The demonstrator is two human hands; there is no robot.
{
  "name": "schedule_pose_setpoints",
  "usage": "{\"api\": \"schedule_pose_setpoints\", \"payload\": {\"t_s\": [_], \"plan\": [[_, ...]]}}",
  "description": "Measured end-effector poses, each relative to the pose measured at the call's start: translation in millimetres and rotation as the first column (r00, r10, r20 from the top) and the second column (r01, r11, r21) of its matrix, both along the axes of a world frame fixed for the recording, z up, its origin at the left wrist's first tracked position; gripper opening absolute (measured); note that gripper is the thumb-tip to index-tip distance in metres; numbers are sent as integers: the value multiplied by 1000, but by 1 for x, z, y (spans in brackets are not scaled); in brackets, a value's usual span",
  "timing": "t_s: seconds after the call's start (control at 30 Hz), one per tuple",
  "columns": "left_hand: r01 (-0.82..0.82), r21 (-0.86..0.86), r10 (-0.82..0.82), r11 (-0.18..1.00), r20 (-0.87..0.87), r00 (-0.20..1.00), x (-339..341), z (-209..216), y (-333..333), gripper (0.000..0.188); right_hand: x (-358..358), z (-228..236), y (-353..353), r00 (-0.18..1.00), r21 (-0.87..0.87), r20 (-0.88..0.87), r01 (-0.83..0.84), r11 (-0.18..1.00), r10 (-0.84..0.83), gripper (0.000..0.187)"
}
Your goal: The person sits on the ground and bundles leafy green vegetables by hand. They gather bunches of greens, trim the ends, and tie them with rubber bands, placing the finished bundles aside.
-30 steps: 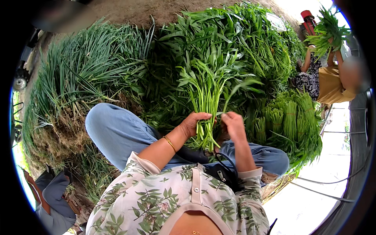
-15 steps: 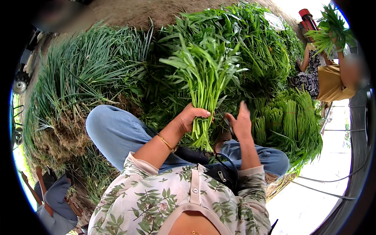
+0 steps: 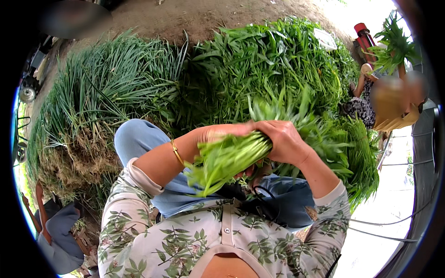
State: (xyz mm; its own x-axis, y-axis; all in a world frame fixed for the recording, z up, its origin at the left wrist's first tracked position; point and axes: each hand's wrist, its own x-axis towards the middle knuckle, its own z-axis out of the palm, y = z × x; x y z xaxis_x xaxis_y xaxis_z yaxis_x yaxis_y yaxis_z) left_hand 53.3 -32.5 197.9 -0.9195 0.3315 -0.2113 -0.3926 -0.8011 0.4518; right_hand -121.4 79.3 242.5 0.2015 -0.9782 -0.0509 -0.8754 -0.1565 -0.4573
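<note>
A bunch of water spinach (image 3: 234, 155) lies slanted in front of my chest. Its pale stem ends point down and left, and its blurred leaves spread to the upper right. My right hand (image 3: 283, 141) is closed round the middle of the bunch, fingers curled over the stems. Across the top of the stems reaches my left hand (image 3: 229, 131), close to the right one; motion smears its fingers, so their grip cannot be made out. Beyond my hands rises a large heap of loose leafy greens (image 3: 259, 60).
To the left stands a pile of spring onions (image 3: 106, 83), roots facing me. Bundled green stalks (image 3: 364, 153) lie at the right. A person in a mustard top (image 3: 396, 116) holds greens (image 3: 394, 46) at the far right; another person's legs (image 3: 65, 229) show at lower left.
The upright bunch has tipped over, leaves now to the right and stems toward my left. My right hand has closed on it. My left arm has swung across, over the stems.
</note>
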Motion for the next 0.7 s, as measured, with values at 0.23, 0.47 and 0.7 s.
{"api": "schedule_pose_setpoints", "payload": {"t_s": [0.23,0.47,0.7], "plan": [[-202,-816,199,541,-109,974,-33,-61,-38,90,-21,-8,-15,331,453,668,530,717,-667,43],[-823,-262,760,503,-318,566,-70,-16,-9,76,14,-67,-29,674,77,348,672,736,-652,51],[-806,-404,790,433,-261,555,-84,-37,19,38,18,-46,18,842,155,-82,539,828,-533,106]]}}
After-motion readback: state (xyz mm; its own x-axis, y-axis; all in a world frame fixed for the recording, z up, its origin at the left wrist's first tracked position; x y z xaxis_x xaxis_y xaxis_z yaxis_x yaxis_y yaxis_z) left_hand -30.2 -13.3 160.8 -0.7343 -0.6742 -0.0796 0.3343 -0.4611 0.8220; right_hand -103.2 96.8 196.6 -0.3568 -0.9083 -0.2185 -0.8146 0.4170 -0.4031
